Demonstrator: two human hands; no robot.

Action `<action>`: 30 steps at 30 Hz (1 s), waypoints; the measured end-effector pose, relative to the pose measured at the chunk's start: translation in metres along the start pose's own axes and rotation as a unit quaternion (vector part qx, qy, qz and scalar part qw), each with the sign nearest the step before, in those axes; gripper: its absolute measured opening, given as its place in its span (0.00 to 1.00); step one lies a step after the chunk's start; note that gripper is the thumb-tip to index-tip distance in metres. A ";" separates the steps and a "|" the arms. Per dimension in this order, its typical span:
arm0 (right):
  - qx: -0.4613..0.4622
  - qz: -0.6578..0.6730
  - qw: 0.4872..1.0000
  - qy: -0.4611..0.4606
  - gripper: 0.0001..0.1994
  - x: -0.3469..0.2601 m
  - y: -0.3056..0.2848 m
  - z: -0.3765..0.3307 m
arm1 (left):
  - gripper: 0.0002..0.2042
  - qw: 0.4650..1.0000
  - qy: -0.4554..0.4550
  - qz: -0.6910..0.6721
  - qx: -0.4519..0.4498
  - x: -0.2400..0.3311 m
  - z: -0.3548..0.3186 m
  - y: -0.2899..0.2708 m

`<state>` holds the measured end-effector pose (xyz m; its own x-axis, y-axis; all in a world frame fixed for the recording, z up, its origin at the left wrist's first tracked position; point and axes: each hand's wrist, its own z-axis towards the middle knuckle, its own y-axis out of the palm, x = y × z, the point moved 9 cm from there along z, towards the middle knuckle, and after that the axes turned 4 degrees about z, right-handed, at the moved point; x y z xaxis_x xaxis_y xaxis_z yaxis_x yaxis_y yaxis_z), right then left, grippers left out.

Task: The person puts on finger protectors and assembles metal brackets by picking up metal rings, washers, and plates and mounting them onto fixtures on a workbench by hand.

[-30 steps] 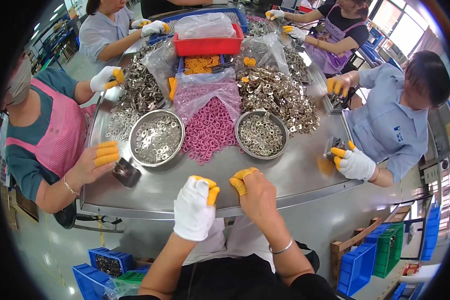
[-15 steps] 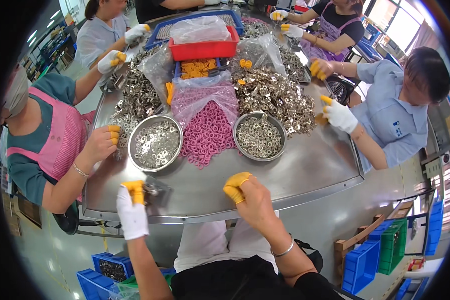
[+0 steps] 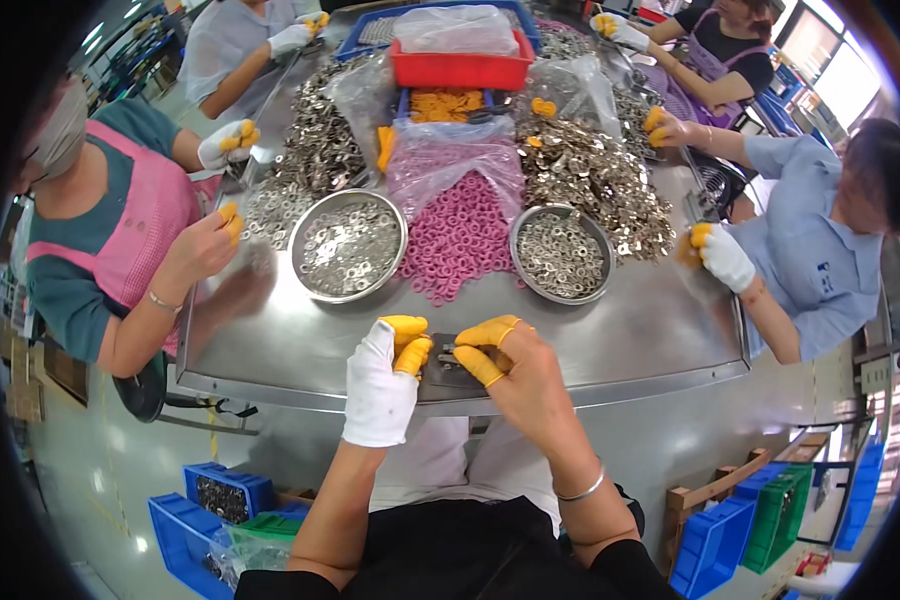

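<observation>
Near the table's front edge, my left hand (image 3: 378,395), in a white glove with yellow finger covers, is closed at the left side of a small dark metal fixture (image 3: 453,374). Small shiny parts sit on the fixture, too small to name. My right hand (image 3: 526,385), bare apart from yellow finger covers, pinches at its right side; whatever lies between those fingertips is hidden. Beyond my hands stand two round steel bowls, the left bowl (image 3: 301,268) holding flat metal pieces and the right bowl (image 3: 604,283) metal rings. Between them spreads a heap of pink rings (image 3: 455,245).
Heaps of metal pieces (image 3: 595,180) cover the far table (image 3: 270,350). A red tray (image 3: 460,70) stands behind a tray of yellow pieces (image 3: 447,104). Co-workers sit along both sides, their hands over the table edges. Blue bins (image 3: 712,545) stand on the floor.
My left hand has moved right with the dark fixture, bringing it in front of my right hand. My right hand has come to the fixture's right side. The view has shifted slightly.
</observation>
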<state>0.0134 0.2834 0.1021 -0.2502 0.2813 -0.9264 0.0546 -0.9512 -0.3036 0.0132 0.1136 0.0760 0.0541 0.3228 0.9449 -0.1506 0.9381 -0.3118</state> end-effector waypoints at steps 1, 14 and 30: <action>-0.008 0.038 0.999 0.024 0.10 0.009 -0.001 0.001 | 0.09 0.999 -0.035 -0.020 -0.023 -0.001 0.001 0.000; -0.012 -0.417 0.908 0.041 0.15 0.031 -0.006 0.024 | 0.06 0.940 0.014 0.207 -0.270 0.028 0.023 0.045; 0.049 -0.157 0.986 0.012 0.09 0.027 -0.025 -0.004 | 0.08 0.928 0.071 0.275 -0.240 0.032 0.017 0.040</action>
<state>0.0091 0.3155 0.0843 -0.2161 0.5657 -0.7958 -0.1149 -0.8241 -0.5546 -0.0084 0.1596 0.0952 0.2349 0.7503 0.6179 0.2610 0.5637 -0.7837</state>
